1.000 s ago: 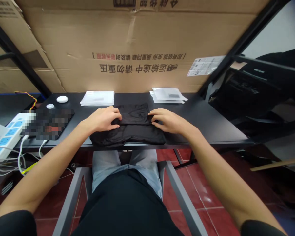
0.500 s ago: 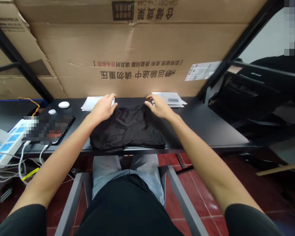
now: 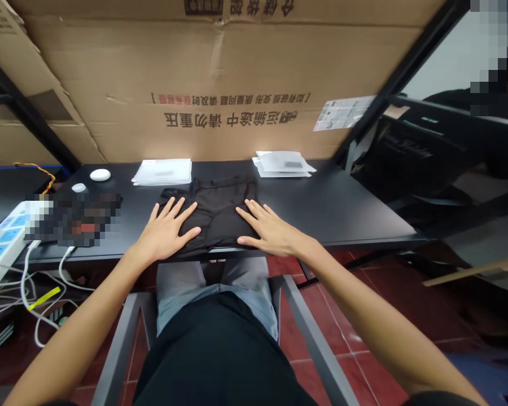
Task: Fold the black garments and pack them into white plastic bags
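Observation:
A black cloth garment [image 3: 220, 211] lies spread near the front edge of the black table; its exact kind I cannot make out. On its left part rests my left hand [image 3: 165, 231], palm down with fingers spread. My right hand [image 3: 268, 228] lies flat on its right side, fingers apart and pointing inward and away from me. Neither hand grips the cloth. Parts of the garment are hidden beneath both hands.
Behind the garment lie two stacks of white packets, a left stack [image 3: 163, 171] and a right stack [image 3: 283, 163]. A large cardboard sheet [image 3: 122, 73] stands at the back. On the left are a white oval object [image 3: 100, 175], a power strip [image 3: 8, 237] and cables.
Both hands have come back toward me from the garment's far edge and now lie flat on it. The garment's left side has drawn inward. The view has shifted slightly.

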Demonstrator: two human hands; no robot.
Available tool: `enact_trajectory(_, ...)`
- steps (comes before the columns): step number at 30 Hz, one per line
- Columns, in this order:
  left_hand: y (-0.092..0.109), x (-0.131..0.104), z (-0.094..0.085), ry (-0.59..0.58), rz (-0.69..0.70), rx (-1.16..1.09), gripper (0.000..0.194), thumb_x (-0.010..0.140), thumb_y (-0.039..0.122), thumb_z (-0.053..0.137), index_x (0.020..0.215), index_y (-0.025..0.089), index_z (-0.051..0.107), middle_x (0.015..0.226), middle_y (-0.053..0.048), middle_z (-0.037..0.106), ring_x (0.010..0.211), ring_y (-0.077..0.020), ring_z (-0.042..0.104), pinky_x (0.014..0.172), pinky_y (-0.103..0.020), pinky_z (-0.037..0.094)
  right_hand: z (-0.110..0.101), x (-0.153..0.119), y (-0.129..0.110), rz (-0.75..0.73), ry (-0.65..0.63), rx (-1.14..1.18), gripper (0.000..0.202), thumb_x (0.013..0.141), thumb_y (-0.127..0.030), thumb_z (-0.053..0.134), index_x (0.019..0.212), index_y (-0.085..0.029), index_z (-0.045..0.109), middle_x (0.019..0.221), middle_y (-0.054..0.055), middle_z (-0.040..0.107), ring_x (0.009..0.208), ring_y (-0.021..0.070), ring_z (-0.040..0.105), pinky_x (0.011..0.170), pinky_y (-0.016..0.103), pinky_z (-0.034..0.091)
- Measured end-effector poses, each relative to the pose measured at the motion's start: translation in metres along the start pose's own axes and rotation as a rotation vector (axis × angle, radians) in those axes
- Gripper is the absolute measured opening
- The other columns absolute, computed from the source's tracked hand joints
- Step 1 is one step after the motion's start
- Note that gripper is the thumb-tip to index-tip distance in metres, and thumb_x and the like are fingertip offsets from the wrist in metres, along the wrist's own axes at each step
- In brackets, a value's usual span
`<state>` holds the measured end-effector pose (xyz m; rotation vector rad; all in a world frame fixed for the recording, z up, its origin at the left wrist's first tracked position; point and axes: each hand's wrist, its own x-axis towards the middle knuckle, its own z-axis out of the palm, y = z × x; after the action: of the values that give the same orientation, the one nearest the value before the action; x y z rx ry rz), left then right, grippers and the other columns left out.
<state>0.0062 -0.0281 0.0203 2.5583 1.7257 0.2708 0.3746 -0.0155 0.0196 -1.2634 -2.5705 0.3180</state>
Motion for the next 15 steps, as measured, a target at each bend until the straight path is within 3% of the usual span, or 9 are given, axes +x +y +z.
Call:
enact_trajectory(3, -0.002, 0.001, 0.001, 0.001, 0.007, 0.019, 0.08, 0.117, 0.074, 0.042, 0.187, 0.036, 0.039, 0.194, -0.01, 0.033, 0.183, -0.0402, 0.023, 0.145, -0.074, 0.02, -0.023, 0.01, 0.021, -0.08, 0.106, 0.065, 0.067, 0.115, -0.068, 0.059, 0.169, -0.03, 0.063, 0.174, 0.016, 0.064, 0.165, 0.0412, 0.059, 0.138, 0.067, 0.047)
enact_trajectory(5, -0.003, 0.001, 0.001, -0.007, 0.01, 0.038, 0.08, 0.117, 0.075, 0.04, 0.187, 0.036, 0.039, 0.194, -0.009, 0.033, 0.183, -0.04, 0.023, 0.145, -0.074, 0.022, -0.043, 0.02, 0.048, -0.116, 0.221, 0.028, 0.055, 0.115, -0.059, 0.06, 0.161, -0.03, 0.069, 0.165, 0.014, 0.072, 0.155, 0.0398, 0.067, 0.135, 0.064, 0.053)
enact_trajectory(8, -0.003, 0.001, 0.002, -0.007, 0.01, 0.053, 0.08, 0.118, 0.075, 0.038, 0.188, 0.036, 0.038, 0.195, -0.007, 0.031, 0.183, -0.0394, 0.023, 0.145, -0.073, 0.022, -0.071, 0.038, 0.102, -0.012, 0.326, -0.216, 0.061, 0.112, -0.046, 0.061, 0.166, -0.019, 0.063, 0.178, 0.022, 0.058, 0.165, 0.0454, 0.055, 0.139, 0.069, 0.045)
enact_trajectory(12, -0.004, 0.0, 0.002, 0.001, 0.011, 0.054, 0.079, 0.119, 0.075, 0.037, 0.188, 0.036, 0.038, 0.195, -0.007, 0.031, 0.183, -0.0388, 0.023, 0.146, -0.072, 0.022, -0.096, 0.06, 0.174, 0.242, 0.197, -0.457, 0.086, 0.103, -0.033, 0.065, 0.18, -0.004, 0.039, 0.191, 0.032, 0.03, 0.176, 0.0536, 0.034, 0.14, 0.077, 0.034)
enact_trajectory(15, -0.003, 0.0, 0.003, 0.007, 0.011, 0.056, 0.079, 0.119, 0.075, 0.038, 0.187, 0.036, 0.038, 0.195, -0.007, 0.032, 0.183, -0.0385, 0.024, 0.146, -0.071, 0.022, -0.101, 0.071, 0.206, 0.324, 0.093, -0.485, 0.097, 0.103, -0.037, 0.066, 0.184, -0.003, 0.027, 0.189, 0.036, 0.032, 0.174, 0.056, 0.037, 0.136, 0.079, 0.038)
